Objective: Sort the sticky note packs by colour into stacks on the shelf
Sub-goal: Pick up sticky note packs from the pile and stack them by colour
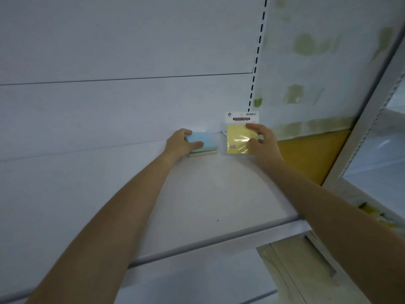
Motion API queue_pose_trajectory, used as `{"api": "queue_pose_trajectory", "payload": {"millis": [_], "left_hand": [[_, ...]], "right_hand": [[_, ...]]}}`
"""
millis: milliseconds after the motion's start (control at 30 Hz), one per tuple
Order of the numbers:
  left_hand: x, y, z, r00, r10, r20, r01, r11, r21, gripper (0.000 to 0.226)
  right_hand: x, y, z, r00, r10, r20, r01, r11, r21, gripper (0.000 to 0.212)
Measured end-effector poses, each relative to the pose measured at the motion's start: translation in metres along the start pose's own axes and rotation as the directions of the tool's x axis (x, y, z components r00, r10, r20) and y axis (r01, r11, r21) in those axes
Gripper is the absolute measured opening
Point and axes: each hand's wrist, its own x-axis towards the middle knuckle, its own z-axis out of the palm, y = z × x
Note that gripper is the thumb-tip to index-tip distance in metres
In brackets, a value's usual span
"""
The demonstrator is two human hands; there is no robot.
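A small stack of sticky note packs, blue on top with yellow and orange edges below, lies at the back of the white shelf. My left hand grips this stack at its left side, thumb lying on the blue top. My right hand holds a yellow sticky note pack in clear wrap with a white "STICKY NOTE" header. It is held upright just right of the stack, thumb on its front and fingers over its top right corner.
The shelf's white back panel rises behind. A slotted upright stands right of it. A side panel with faded green patches and an orange-yellow panel close the right. The shelf's front lip runs below my arms.
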Motion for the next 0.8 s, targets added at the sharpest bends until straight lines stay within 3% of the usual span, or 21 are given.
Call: {"api": "queue_pose_trajectory", "payload": {"millis": [167, 333, 500, 667, 800], "left_hand": [[-0.005, 0.001, -0.002, 1.000, -0.029, 0.003, 0.029, 0.997, 0.068, 0.058], [-0.011, 0.002, -0.005, 0.999, -0.050, 0.015, 0.050, 0.998, 0.045, 0.055], [-0.030, -0.010, -0.032, 0.993, 0.070, -0.091, -0.042, 0.959, 0.280, 0.044], [-0.061, -0.060, -0.090, 0.991, -0.069, -0.113, 0.118, 0.849, 0.515, 0.048], [-0.088, -0.085, -0.132, 0.978, -0.156, -0.137, 0.207, 0.770, 0.603, 0.052]], "right_hand": [[0.003, 0.008, 0.002, 1.000, -0.006, 0.010, 0.005, 0.993, 0.118, 0.048], [0.003, 0.009, 0.003, 0.999, -0.004, 0.033, 0.001, 0.994, 0.106, 0.049], [-0.005, -0.010, 0.011, 0.992, -0.083, 0.099, 0.075, 0.994, 0.080, 0.051], [-0.016, -0.046, 0.052, 0.955, -0.141, 0.259, 0.134, 0.990, 0.044, 0.052], [-0.032, -0.073, 0.104, 0.916, -0.125, 0.380, 0.124, 0.992, 0.029, 0.051]]}}
